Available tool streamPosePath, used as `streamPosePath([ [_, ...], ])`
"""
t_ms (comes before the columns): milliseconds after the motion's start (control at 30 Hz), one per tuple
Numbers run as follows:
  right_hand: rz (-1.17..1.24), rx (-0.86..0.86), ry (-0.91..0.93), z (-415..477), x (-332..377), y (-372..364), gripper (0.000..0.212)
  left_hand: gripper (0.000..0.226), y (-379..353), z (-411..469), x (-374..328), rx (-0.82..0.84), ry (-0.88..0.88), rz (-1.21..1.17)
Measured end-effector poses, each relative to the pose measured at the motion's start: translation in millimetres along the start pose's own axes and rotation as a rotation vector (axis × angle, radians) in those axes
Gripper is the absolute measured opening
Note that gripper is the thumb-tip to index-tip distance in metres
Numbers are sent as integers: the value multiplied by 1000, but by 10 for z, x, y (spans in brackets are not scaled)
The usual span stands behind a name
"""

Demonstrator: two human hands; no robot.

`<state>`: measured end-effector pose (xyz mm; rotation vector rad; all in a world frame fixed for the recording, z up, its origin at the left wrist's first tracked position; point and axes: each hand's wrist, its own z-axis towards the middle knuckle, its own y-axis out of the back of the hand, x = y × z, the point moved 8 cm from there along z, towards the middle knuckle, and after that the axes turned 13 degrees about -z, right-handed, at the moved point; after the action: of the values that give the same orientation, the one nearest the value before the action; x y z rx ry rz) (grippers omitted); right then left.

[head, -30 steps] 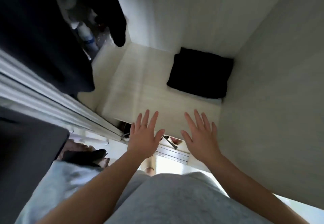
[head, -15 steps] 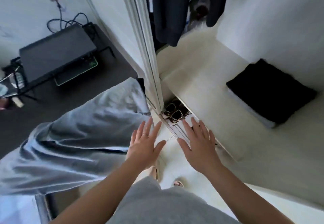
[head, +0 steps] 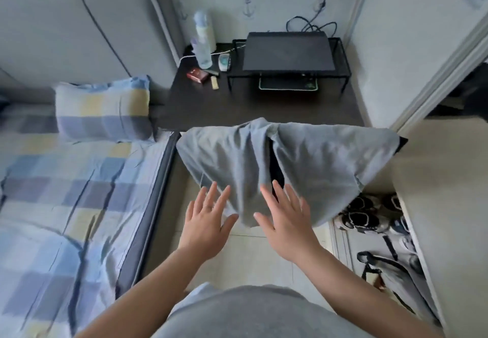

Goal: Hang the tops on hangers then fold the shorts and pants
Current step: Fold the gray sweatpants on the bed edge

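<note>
Left hand (head: pixel 206 221): flat, fingers spread wide, holding nothing, out over the floor (head: pixel 250 258).
Right hand (head: pixel 286 221): flat and spread wide too, holding nothing, just beside the other one. Fingertips in front of the pants; touching or not, cannot tell.
Grey pants (head: pixel 317 168): draped over the front edge of the dark counter (head: pixel 237 110), two legs hanging down.
Counter top: black laptop (head: pixel 287 52) on a wire stand, clear bottle (head: pixel 203 39) standing near the wall.
Bed (head: pixel 66 205): on the left, checked sheet, pillow (head: pixel 103 107) at the top.
Shoes (head: pixel 361 216): low down on the right.
</note>
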<state>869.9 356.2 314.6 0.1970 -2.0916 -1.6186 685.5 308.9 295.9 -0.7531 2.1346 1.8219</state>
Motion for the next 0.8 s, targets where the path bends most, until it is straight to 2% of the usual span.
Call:
streamPosePath([
  [200,-154,49,187,488,1533,-382,65,70,708,-453,1425,-127,180,-74],
  [467,-153,167,344,993,3350,-976,63,66,1504,-1069,3226,-271,405,-147],
  [667,-216,206,475,1430,4318,-1185,63,65,1870,-1375,4092,-397,574,-267],
  [800,-244,254,538,1809,4786,-1356,63,66,2002,-1410,4560,-409,695,-326],
])
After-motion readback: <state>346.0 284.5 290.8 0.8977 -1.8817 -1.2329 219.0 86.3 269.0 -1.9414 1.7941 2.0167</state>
